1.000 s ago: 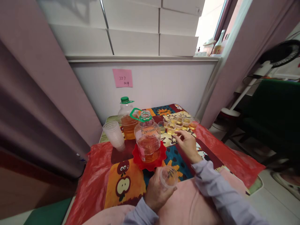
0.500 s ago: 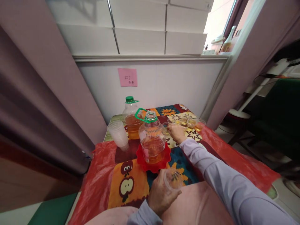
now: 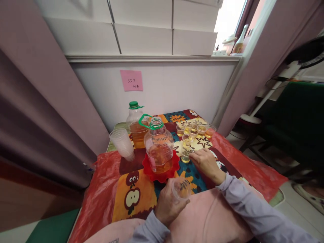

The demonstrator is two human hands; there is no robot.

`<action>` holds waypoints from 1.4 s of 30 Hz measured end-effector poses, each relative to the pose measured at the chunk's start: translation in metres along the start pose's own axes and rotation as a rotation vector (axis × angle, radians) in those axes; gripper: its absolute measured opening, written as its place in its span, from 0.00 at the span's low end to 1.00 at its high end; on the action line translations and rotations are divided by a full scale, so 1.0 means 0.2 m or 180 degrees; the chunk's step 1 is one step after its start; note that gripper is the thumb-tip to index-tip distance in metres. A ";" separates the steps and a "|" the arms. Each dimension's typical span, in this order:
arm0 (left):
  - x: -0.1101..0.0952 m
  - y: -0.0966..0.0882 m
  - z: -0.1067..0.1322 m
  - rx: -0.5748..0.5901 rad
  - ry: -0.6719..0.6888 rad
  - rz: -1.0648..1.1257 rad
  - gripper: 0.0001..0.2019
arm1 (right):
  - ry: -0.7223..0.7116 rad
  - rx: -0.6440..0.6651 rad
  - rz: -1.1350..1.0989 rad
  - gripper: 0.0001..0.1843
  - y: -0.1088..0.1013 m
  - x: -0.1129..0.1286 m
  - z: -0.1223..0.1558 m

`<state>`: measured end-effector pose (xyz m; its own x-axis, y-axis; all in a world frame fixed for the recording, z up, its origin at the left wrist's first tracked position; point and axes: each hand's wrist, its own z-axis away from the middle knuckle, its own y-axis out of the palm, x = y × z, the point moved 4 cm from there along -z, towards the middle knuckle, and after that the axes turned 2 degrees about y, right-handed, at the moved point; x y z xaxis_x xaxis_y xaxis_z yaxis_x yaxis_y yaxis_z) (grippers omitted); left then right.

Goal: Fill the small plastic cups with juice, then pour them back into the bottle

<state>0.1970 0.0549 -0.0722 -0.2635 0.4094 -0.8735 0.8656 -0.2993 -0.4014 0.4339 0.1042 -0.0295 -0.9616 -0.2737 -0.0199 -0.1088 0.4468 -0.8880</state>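
Observation:
My left hand (image 3: 169, 204) is wrapped round a clear plastic cup (image 3: 181, 189) with no liquid visible in it, tilted near my lap. My right hand (image 3: 206, 163) has its fingertips at the side of another clear cup (image 3: 186, 156), which holds some pale yellow liquid. Just behind that one sits a similar cup (image 3: 187, 139). Between my hands and the wall, an uncapped jug (image 3: 159, 148) with a green handle and amber liquid stands in a red scalloped dish (image 3: 151, 173).
A capped jug (image 3: 138, 130) of amber liquid stands behind the open one. A leaning stack of clear cups (image 3: 122, 143) is at the left. Several filled cups (image 3: 201, 130) are grouped at the back right. Red plastic sheeting (image 3: 95, 192) covers the table's sides.
My right hand has come back from the far cups toward me, and a cup with liquid now stands at its fingertips. My left hand still holds its cup. The view has shifted slightly.

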 end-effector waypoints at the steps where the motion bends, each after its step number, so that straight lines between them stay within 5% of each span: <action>1: 0.00 0.00 0.00 0.0030 -0.0014 0.0032 0.24 | 0.0000 -0.0005 -0.0010 0.17 0.00 0.00 0.02; 8: -0.01 0.00 0.00 0.0088 -0.0088 0.0114 0.26 | 0.0275 -0.0263 -0.0555 0.12 -0.04 -0.02 0.06; 11: 0.00 0.00 0.01 0.0122 -0.0064 0.0130 0.25 | 0.0947 -0.0747 -0.1118 0.21 -0.03 -0.15 0.03; 16: 0.00 0.01 0.01 0.0208 -0.0023 0.0066 0.26 | 0.2275 -0.0712 -0.2445 0.35 0.22 -0.40 -0.09; 21: 0.00 0.01 0.01 0.0173 -0.0047 0.0013 0.27 | 0.2287 -0.0597 -0.2695 0.40 0.46 -0.40 -0.19; 26: -0.01 0.01 0.01 0.0160 -0.0076 0.0048 0.29 | 0.2330 -0.0781 -0.2804 0.41 0.54 -0.35 -0.22; 36: -0.02 -0.01 0.00 0.0024 0.0010 0.0082 0.25 | 0.2212 -0.1363 -0.2758 0.37 0.37 -0.35 -0.06; 42: 0.01 -0.03 -0.01 -0.0249 -0.0045 0.0384 0.23 | 0.1623 -0.1379 -0.2072 0.29 0.20 -0.30 -0.06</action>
<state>0.1928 0.0590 -0.0709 -0.1611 0.3623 -0.9180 0.9218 -0.2771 -0.2712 0.4850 0.1494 -0.0579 -0.6615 -0.2208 0.7167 -0.6509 0.6436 -0.4026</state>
